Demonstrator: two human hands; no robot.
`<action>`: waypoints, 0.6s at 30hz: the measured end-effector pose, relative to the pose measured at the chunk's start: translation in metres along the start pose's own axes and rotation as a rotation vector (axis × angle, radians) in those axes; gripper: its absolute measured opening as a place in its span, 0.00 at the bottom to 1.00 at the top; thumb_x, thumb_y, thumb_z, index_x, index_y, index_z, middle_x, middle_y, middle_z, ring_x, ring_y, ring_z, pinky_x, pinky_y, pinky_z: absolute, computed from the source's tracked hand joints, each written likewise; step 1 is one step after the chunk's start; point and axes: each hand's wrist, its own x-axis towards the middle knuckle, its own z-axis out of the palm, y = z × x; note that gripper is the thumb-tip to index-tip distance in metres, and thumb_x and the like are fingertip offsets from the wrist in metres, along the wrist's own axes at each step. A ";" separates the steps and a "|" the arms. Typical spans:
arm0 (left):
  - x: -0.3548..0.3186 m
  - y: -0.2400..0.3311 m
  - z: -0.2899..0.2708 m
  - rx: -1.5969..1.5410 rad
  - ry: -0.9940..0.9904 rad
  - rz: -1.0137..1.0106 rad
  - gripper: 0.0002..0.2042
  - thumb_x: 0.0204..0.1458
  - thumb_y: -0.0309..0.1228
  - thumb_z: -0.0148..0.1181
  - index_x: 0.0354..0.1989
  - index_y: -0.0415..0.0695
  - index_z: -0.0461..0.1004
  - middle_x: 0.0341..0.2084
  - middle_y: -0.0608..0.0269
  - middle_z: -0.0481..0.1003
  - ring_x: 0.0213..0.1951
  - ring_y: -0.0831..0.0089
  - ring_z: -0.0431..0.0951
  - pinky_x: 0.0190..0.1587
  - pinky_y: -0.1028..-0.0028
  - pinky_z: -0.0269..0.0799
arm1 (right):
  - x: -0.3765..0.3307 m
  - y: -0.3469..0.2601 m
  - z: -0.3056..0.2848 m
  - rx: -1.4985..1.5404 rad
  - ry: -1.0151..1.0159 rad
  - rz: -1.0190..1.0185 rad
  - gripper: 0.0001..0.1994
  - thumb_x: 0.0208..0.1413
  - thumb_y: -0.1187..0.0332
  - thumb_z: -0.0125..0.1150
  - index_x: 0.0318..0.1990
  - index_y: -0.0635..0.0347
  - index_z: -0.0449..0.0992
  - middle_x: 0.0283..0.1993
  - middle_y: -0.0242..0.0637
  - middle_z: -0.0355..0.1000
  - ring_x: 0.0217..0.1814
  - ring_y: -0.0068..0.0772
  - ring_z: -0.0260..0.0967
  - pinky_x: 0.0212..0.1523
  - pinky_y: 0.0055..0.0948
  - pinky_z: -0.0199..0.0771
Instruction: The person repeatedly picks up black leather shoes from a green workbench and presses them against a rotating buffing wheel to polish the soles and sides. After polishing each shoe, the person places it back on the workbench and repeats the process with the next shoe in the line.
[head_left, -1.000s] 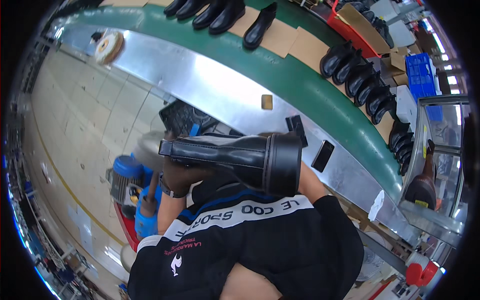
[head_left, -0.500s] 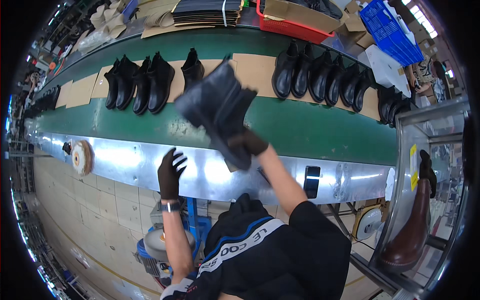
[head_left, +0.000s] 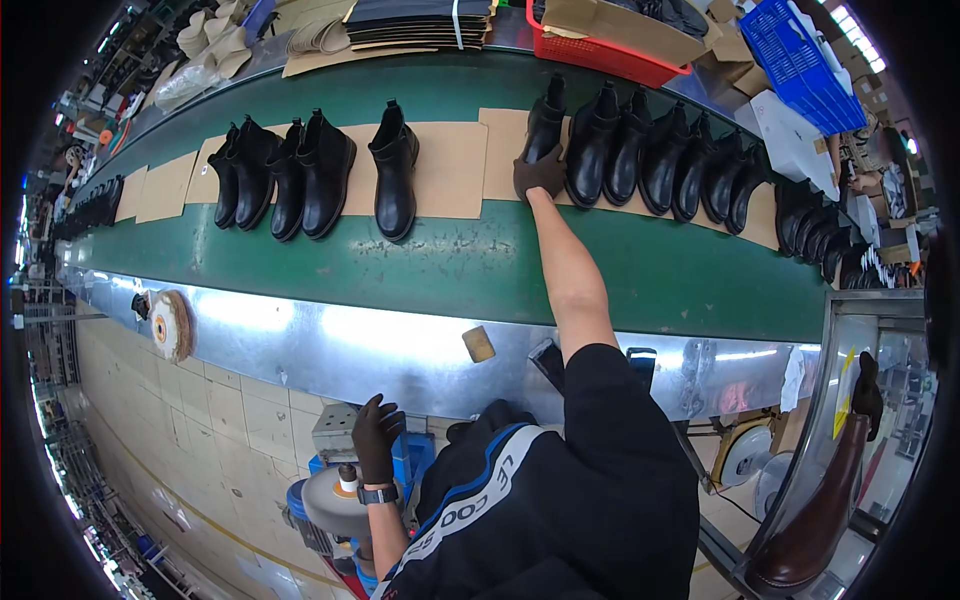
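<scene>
One boot (head_left: 545, 125) seemingly under right hand (head_left: 538, 175)

The black boots (head_left: 395, 170) look like smooth leather with a soft sheen. They stand on matt brown cardboard sheets (head_left: 450, 165) over the dull green belt (head_left: 470, 265). Below the belt, the metal rail (head_left: 330, 335) is shiny.

Right hand (head_left: 540, 172) covers black boot (head_left: 545, 125) heel; brown boot (head_left: 815, 520) toe cut off by rim

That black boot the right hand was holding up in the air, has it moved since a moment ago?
Yes. The black boot has gone from above the green conveyor belt down onto it, beside the row of boots; the right hand grips its heel.
</scene>
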 end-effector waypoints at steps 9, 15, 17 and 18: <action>-0.014 -0.015 -0.009 0.042 0.037 -0.043 0.15 0.62 0.32 0.48 0.53 0.40 0.70 0.39 0.56 0.76 0.37 0.70 0.80 0.34 0.77 0.75 | -0.011 0.012 -0.012 -0.018 0.051 -0.102 0.46 0.31 0.52 0.76 0.58 0.59 0.56 0.49 0.55 0.70 0.50 0.53 0.72 0.50 0.45 0.74; -0.029 -0.037 -0.034 0.347 0.081 0.255 0.15 0.63 0.33 0.47 0.54 0.39 0.69 0.40 0.58 0.76 0.39 0.70 0.80 0.37 0.77 0.75 | -0.094 0.104 -0.056 -0.009 -0.187 -0.356 0.44 0.38 0.45 0.70 0.62 0.58 0.62 0.55 0.55 0.68 0.56 0.56 0.68 0.53 0.46 0.72; -0.038 -0.024 -0.021 0.444 0.091 0.300 0.16 0.63 0.33 0.46 0.54 0.38 0.68 0.40 0.57 0.76 0.40 0.69 0.80 0.37 0.77 0.75 | -0.136 0.176 -0.090 0.086 -0.095 -0.464 0.35 0.39 0.47 0.71 0.51 0.62 0.73 0.51 0.54 0.71 0.55 0.53 0.68 0.55 0.44 0.69; -0.039 -0.032 -0.024 0.431 0.074 0.307 0.16 0.63 0.33 0.46 0.54 0.38 0.68 0.40 0.57 0.76 0.40 0.69 0.80 0.37 0.77 0.75 | -0.165 0.200 -0.108 0.122 -0.140 -0.435 0.32 0.38 0.48 0.73 0.47 0.62 0.76 0.49 0.53 0.72 0.55 0.52 0.68 0.56 0.43 0.68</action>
